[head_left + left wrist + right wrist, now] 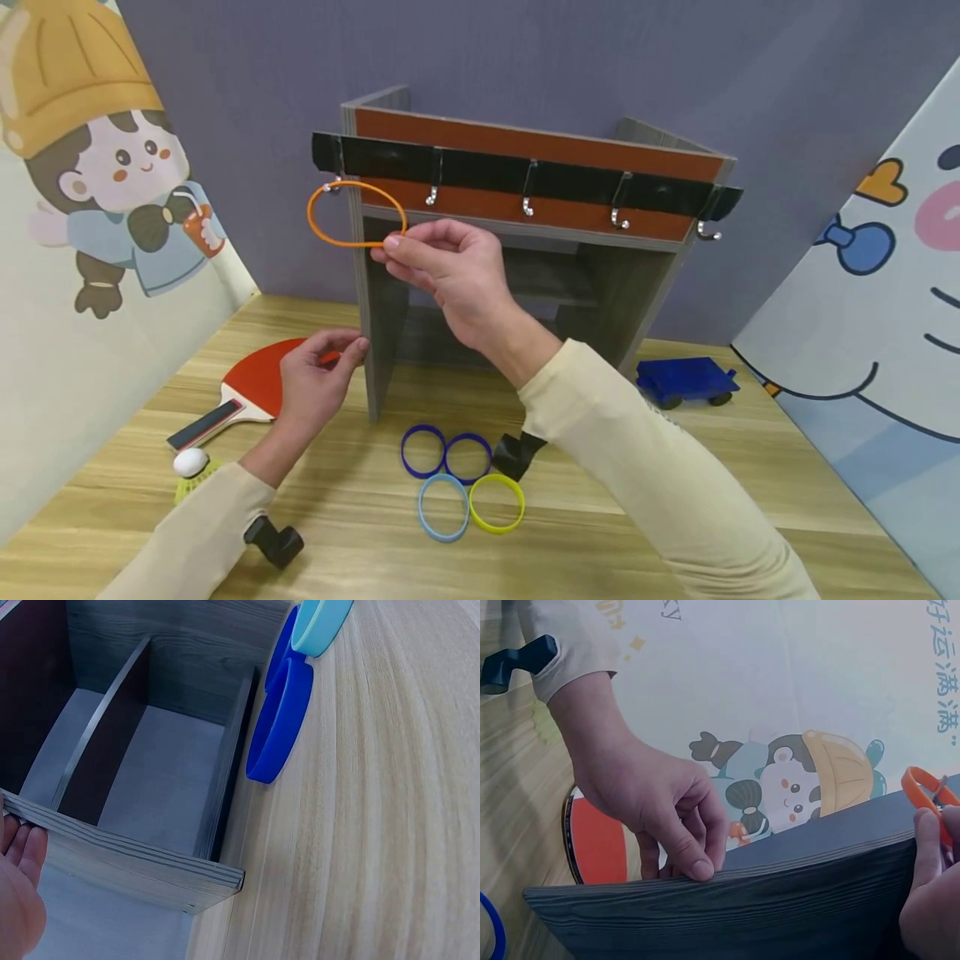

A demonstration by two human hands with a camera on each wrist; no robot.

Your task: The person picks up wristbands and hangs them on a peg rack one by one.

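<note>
An orange ring [348,244] is pinched between the thumb and fingers of my right hand [465,279]. Its far edge overlaps the leftmost silver hook [332,187] on the black strip; whether it rests on that hook I cannot tell. The right wrist view shows the orange ring [912,787] and my right hand [930,900] at the right edge. Lower down, my left hand [315,387] grips the front edge of the grey rack's left side panel [367,292], thumb on the edge, fingers outside. Those fingers of my left hand [21,900] also show in the left wrist view.
Two dark blue rings [405,454], a light blue ring [422,512] and a yellow ring [498,530] lie before the rack. Left are a red paddle [255,375] and a shuttlecock [191,463]; right is a blue cart [684,379]. Other hooks [528,206] line the strip.
</note>
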